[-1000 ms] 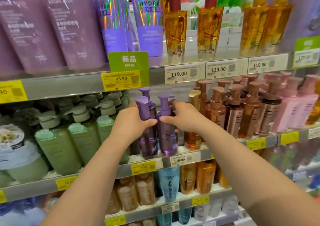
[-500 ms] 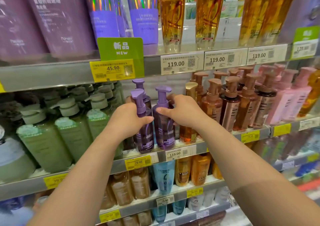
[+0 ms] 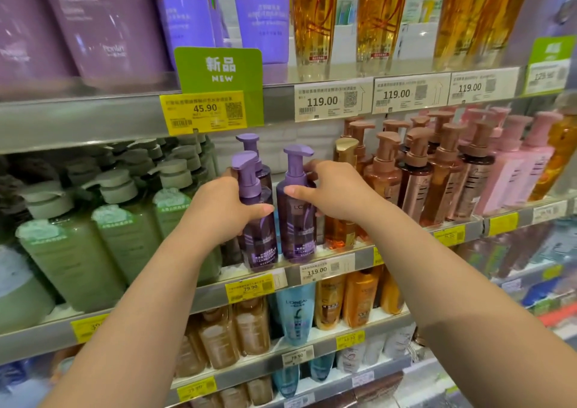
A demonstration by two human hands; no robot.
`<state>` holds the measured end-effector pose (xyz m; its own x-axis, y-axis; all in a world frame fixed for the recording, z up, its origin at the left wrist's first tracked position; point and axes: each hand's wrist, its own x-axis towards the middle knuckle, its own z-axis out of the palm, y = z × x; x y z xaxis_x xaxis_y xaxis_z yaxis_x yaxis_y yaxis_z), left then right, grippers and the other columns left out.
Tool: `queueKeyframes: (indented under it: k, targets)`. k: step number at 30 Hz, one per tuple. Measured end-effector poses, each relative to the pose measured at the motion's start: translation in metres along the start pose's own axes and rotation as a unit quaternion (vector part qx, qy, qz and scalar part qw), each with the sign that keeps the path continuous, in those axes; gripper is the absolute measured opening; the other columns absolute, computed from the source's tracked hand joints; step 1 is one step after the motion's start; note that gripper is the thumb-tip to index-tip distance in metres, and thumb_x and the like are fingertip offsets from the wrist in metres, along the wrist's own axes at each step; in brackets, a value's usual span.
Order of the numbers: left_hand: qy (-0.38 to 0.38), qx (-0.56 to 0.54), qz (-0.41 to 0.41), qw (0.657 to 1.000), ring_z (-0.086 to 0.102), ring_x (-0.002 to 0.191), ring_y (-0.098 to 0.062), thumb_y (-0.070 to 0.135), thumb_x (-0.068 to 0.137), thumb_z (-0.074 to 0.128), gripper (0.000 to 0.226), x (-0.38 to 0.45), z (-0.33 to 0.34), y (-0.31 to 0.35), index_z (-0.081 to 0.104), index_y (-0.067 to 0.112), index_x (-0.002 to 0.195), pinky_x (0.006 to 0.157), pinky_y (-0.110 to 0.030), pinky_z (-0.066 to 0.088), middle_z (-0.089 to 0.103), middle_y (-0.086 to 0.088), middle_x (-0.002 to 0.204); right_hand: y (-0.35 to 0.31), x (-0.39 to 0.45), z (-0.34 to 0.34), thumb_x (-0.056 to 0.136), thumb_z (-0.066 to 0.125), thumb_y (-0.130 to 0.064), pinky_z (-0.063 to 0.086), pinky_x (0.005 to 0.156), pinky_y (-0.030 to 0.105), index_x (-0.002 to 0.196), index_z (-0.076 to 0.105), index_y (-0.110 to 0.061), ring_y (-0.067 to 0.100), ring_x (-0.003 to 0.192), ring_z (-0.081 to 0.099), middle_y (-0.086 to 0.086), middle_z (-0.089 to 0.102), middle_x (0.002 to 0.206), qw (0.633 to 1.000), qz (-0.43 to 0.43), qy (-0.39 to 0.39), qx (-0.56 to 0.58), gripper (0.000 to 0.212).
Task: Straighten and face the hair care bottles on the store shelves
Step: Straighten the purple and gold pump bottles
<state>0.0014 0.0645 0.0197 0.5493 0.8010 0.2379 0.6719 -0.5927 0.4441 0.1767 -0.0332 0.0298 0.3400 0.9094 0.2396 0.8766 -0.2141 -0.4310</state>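
Left hand [image 3: 223, 209] fingers wrap left purple bottle [image 3: 260, 220]; right hand [image 3: 337, 193] grips right purple bottle [image 3: 295, 217].

green sign [image 3: 218, 70] reads "new", yellow tag [image 3: 204, 112] "45.90", blue bottle [image 3: 296, 309] "l'oreal".

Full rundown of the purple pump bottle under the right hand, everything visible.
The right purple pump bottle is dark translucent purple plastic with a lighter lilac pump head, nozzle pointing right. It stands upright at the front edge of the middle shelf, label facing out. The right hand grips its shoulder, thumb across the front. Another purple bottle stands just to its left.
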Motion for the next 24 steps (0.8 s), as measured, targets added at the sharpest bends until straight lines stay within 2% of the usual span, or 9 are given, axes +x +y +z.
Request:
queueKeyframes:
  k: [5,8,11,14,16,18,21,23,24]
  targets:
    - [-0.011,0.005,0.011,1.000,0.059,0.038,-0.004,0.046,0.083,0.072,0.042,-0.003,-0.001,0.000,0.049,0.021,0.109,0.049,-0.025,0.040,0.062,0.006,0.057,-0.004,-0.001,-0.005,0.096,0.060,-0.051,0.056,0.088,0.040,0.133,0.057,-0.017,0.020,0.077,0.065,0.008,0.068,0.124,1.000,-0.005,-0.031,-0.001,0.050]
    - [-0.006,-0.005,0.009,1.000,0.060,0.039,-0.004,0.044,0.086,0.069,0.046,-0.008,0.003,0.001,0.046,0.019,0.117,0.044,-0.020,0.034,0.063,0.005,0.066,-0.006,0.000,-0.007,0.096,0.059,-0.050,0.056,0.087,0.041,0.134,0.055,-0.015,0.020,0.074,0.070,0.010,0.066,0.126,0.999,-0.004,-0.042,-0.005,0.052]
    - [0.014,-0.019,0.001,1.000,0.062,0.040,-0.005,0.046,0.086,0.069,0.061,-0.013,0.007,0.000,0.039,0.019,0.132,0.048,-0.019,0.038,0.065,0.007,0.093,-0.005,-0.001,-0.007,0.097,0.057,-0.053,0.055,0.085,0.037,0.133,0.056,-0.016,0.019,0.078,0.066,0.009,0.068,0.125,0.999,-0.011,-0.033,-0.030,0.052]
    - [0.065,-0.015,-0.010,0.998,0.071,0.070,-0.021,0.050,0.081,0.073,0.075,-0.019,0.012,0.000,0.037,0.016,0.136,0.071,-0.034,0.053,0.063,-0.003,0.123,0.000,-0.006,-0.004,0.098,0.055,-0.053,0.052,0.079,0.033,0.140,0.052,-0.019,0.015,0.078,0.064,0.006,0.068,0.126,0.999,-0.017,-0.026,-0.022,0.054]
    - [0.122,0.017,-0.024,0.992,0.065,0.093,-0.034,0.051,0.076,0.076,0.077,-0.029,0.014,0.005,0.037,0.014,0.131,0.076,-0.038,0.051,0.057,-0.013,0.124,0.007,-0.013,0.000,0.098,0.053,-0.054,0.054,0.075,0.030,0.147,0.044,-0.024,0.007,0.064,0.067,0.001,0.066,0.131,0.999,-0.024,-0.023,0.006,0.058]
    - [0.205,0.037,-0.016,0.978,0.062,0.090,-0.037,0.048,0.078,0.076,0.065,-0.041,0.015,0.014,0.041,0.015,0.121,0.065,-0.037,0.045,0.052,-0.012,0.117,0.019,-0.025,0.001,0.098,0.054,-0.054,0.054,0.069,0.024,0.146,0.046,-0.031,0.002,0.057,0.068,-0.005,0.067,0.124,0.998,-0.029,0.015,0.049,0.055]
    - [0.280,0.023,0.043,0.959,0.059,0.076,-0.029,0.042,0.082,0.071,0.038,-0.053,0.018,0.029,0.048,0.021,0.104,0.057,-0.036,0.047,0.053,-0.001,0.101,0.044,-0.043,-0.011,0.096,0.062,-0.043,0.058,0.060,0.025,0.107,0.071,-0.032,0.004,0.052,0.066,-0.012,0.073,0.092,0.969,0.008,0.142,0.202,0.017]
    - [0.275,0.007,0.071,0.959,0.060,0.077,-0.024,0.040,0.083,0.068,0.026,-0.054,0.026,0.039,0.052,0.026,0.097,0.059,-0.035,0.046,0.055,0.005,0.096,0.065,-0.045,-0.021,0.094,0.067,-0.041,0.061,0.070,0.038,0.093,0.075,-0.030,0.006,0.062,0.067,-0.011,0.073,0.082,0.949,0.047,0.231,0.207,0.014]
    - [0.270,0.007,0.078,0.960,0.061,0.079,-0.024,0.040,0.084,0.068,0.023,-0.052,0.031,0.044,0.055,0.026,0.097,0.060,-0.035,0.047,0.057,0.006,0.097,0.073,-0.042,-0.025,0.093,0.067,-0.042,0.060,0.079,0.041,0.099,0.074,-0.029,0.010,0.075,0.070,-0.011,0.074,0.087,0.952,0.056,0.244,0.179,0.016]
